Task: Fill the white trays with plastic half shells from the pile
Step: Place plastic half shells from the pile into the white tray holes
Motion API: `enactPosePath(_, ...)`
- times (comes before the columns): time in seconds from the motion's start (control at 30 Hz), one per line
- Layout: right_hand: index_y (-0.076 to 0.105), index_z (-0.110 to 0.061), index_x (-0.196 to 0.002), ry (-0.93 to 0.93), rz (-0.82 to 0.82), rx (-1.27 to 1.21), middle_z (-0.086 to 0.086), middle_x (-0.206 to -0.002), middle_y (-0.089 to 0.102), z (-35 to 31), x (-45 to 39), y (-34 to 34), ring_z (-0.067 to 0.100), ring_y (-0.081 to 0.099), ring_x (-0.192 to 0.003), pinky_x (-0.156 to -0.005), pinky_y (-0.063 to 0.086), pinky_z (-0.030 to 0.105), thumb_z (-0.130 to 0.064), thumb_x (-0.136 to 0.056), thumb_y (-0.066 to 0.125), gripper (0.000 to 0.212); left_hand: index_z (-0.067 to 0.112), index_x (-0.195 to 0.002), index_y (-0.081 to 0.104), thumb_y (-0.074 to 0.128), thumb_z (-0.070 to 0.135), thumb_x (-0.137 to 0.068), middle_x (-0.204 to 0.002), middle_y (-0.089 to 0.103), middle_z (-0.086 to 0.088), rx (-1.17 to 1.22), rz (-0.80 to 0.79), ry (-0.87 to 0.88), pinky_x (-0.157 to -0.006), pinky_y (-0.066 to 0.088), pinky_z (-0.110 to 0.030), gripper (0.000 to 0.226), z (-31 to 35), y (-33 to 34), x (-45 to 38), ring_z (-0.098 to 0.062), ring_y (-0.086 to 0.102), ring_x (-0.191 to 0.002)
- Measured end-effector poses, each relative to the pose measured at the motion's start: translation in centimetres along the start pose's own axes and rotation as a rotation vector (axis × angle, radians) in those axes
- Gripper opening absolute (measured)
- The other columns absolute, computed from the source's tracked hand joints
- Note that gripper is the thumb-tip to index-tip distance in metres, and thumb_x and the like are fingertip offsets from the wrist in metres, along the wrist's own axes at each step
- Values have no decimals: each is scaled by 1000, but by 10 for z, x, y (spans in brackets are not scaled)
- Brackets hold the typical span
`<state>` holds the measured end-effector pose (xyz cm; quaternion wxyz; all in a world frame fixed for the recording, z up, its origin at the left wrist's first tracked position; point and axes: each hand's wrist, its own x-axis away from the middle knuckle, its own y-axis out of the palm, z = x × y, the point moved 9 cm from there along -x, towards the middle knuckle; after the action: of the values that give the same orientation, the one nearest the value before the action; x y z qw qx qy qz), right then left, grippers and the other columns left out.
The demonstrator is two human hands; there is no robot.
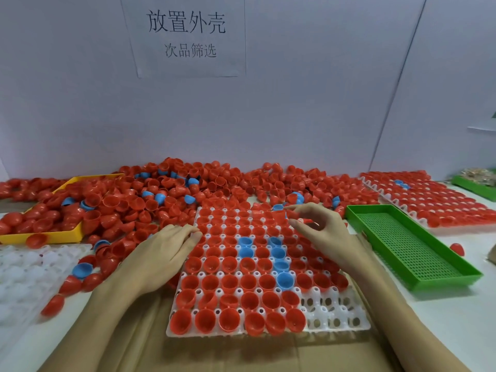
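Red half shell (pixel 306 220) pinched lightly in my right hand (pixel 319 232) above the white tray (pixel 335 315); left hand (pixel 163 253) lay flat, empty, on the tray's left edge. Risk: loose pinch could have dropped it among seated shells.

Both hands are hovering over the white tray (pixel 335 315): left hand (pixel 161 253) resting at nine o'clock, right hand (pixel 319 226) pinching shells at one o'clock.

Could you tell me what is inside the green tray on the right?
Nothing shows inside the green tray: only its perforated floor. Its near wall hides a thin strip of that floor.
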<state>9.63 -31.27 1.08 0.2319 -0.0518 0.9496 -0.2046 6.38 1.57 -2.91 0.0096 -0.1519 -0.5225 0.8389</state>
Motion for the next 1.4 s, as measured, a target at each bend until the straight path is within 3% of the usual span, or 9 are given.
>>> enactPosePath(0.1, 75, -12, -102, 28, 40, -43, -3, -124, 69, 2, 3, -6, 6, 67, -110, -93, 56, 20, -16, -95, 77, 8, 49, -133, 51, 11, 78, -96, -104, 55, 26, -4, -5, -5, -81, 41, -18, 62, -1, 1, 0, 12, 53, -99)
enactPosePath(0.2, 77, -16, -99, 52, 59, -75, 0, -118, 69, 5, 5, -13, 16, 68, -106, -94, 57, 27, -18, -95, 78, 5, 48, -133, 52, 11, 77, -97, -105, 56, 26, 1, -1, -7, -82, 41, -18, 62, -1, 0, -1, 12, 53, -100)
enactPosePath(0.37, 77, -25, -102, 78, -19, -213, -2, -90, 76, 8, 11, -8, 9, 72, -85, -81, 55, 17, -28, -95, 78, 7, 45, -134, 53, 14, 74, -98, -105, 54, 29, -6, 6, 4, -80, 38, -13, 61, 1, -1, 0, 16, 50, -101)
enactPosePath(0.67, 79, -24, -102, 132, -121, -214, -7, -120, 77, 9, 12, 0, 12, 74, -111, -94, 55, 17, -30, -89, 83, 15, 47, -128, 54, 14, 73, -98, -98, 57, 23, -7, 5, 6, -75, 40, -13, 56, 1, -2, 0, 13, 53, -96)
enactPosePath(0.77, 80, -20, -113, 145, -178, -193, -1, -116, 79, 2, 11, -1, 14, 75, -111, -98, 55, 18, -36, -98, 75, 23, 47, -131, 53, 13, 73, -98, -102, 56, 23, -12, -5, 4, -76, 39, -13, 58, -1, 1, -1, 9, 54, -96)
enactPosePath(0.87, 82, -13, -110, 216, -166, -331, 12, -113, 79, -2, 22, -7, 27, 76, -109, -95, 60, 26, -41, -103, 64, 34, 45, -135, 52, 12, 74, -98, -106, 55, 24, -10, -13, 1, -79, 38, -15, 62, -4, 2, -2, 10, 52, -100)
enactPosePath(1.07, 84, -19, -104, 127, -307, 40, 1, -99, 81, -20, 58, -7, 20, 77, -95, -89, 62, 36, -29, -96, 75, 15, 43, -136, 53, 14, 75, -97, -100, 54, 26, -10, -5, 0, -78, 39, -16, 63, -3, 1, -1, 13, 52, -97)
enactPosePath(1.2, 82, -21, -113, 2, -294, 137, -6, -110, 78, -39, 79, -21, 17, 75, -105, -90, 61, 29, -16, -96, 75, 19, 41, -135, 54, 14, 73, -98, -99, 54, 25, 2, -21, -5, -80, 40, -20, 63, -1, 1, -2, 10, 53, -96)
enactPosePath(1.4, 81, -25, -107, -45, -179, 296, -15, -105, 76, -42, 96, -20, 8, 76, -97, -86, 62, 27, -17, -93, 78, 17, 42, -126, 55, 15, 71, -98, -100, 56, 21, 10, -50, -9, -83, 41, -23, 58, -1, 3, 0, 5, 54, -97)
